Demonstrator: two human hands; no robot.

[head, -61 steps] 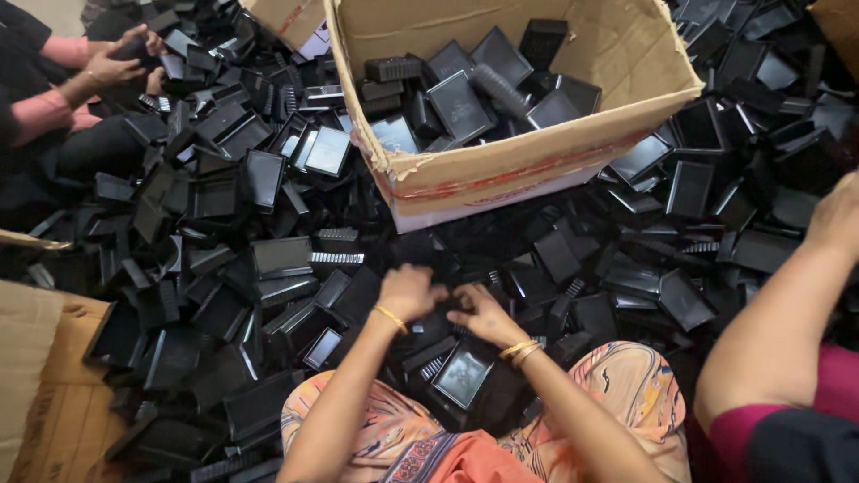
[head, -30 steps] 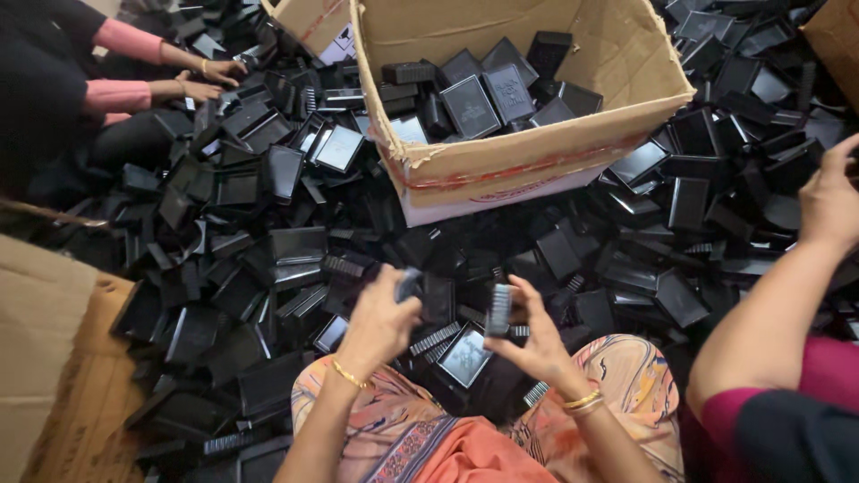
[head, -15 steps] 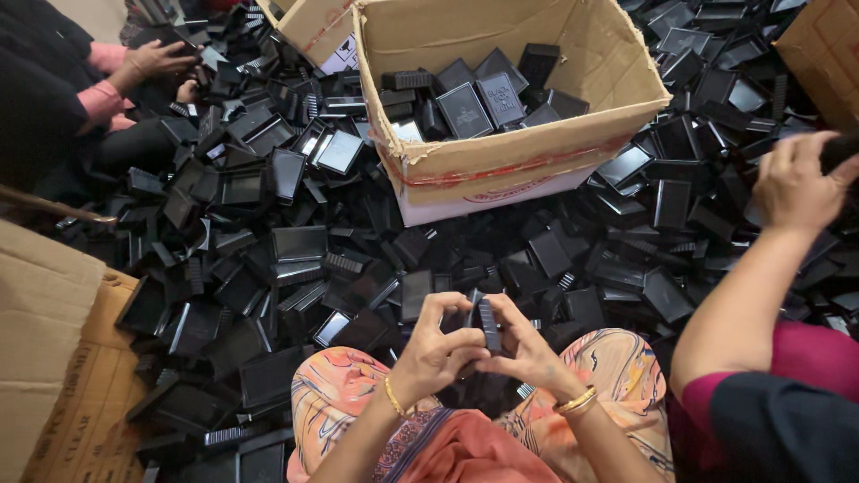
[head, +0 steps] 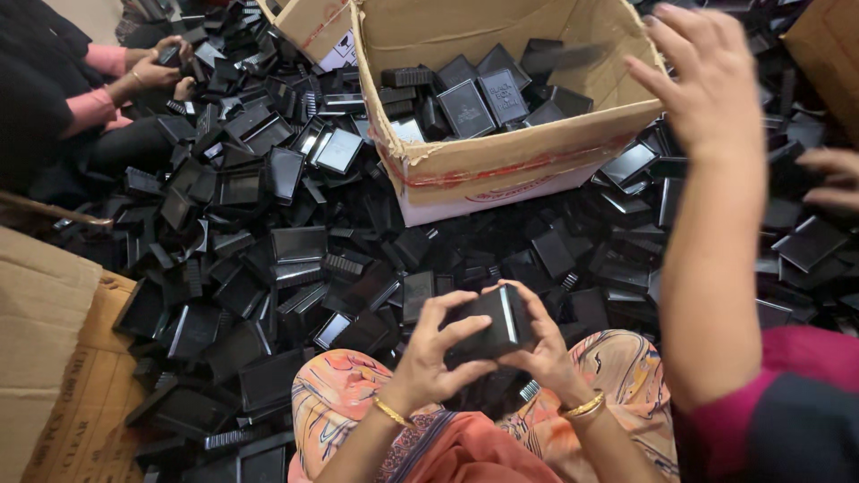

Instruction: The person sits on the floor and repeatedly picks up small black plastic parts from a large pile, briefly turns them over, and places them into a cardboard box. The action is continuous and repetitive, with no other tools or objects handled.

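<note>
Head view, only view. Left hand [head: 428,351] and right hand [head: 537,344] both clamped on one black plastic case [head: 488,326], held up over the lap, just above the orange patterned fabric [head: 617,371]. Left fingers [head: 452,309] curled over the top edge, thumb on the near face; right fingers wrapped round the right end, pinching. Neither hand spread. Case long axis roughly left-right, slightly tilted up at the right, a pale seam line near its right end. Case sits between the two hands, touching both, so equally near; no reach needed.

Open cardboard box [head: 501,152] well ahead of the hands, up-frame and a bit right of centre, partly filled with same black cases. Straight forward from the held case, across the loose pile of black cases [head: 268,250] covering the floor.

Co-worker's arm [head: 707,224] close on the right, hand raised near the box rim, fingers loosely spread, blurred. Another person's hands [head: 161,67] far upper left, holding a small dark piece. Flattened cardboard [head: 54,340] at the left edge.
</note>
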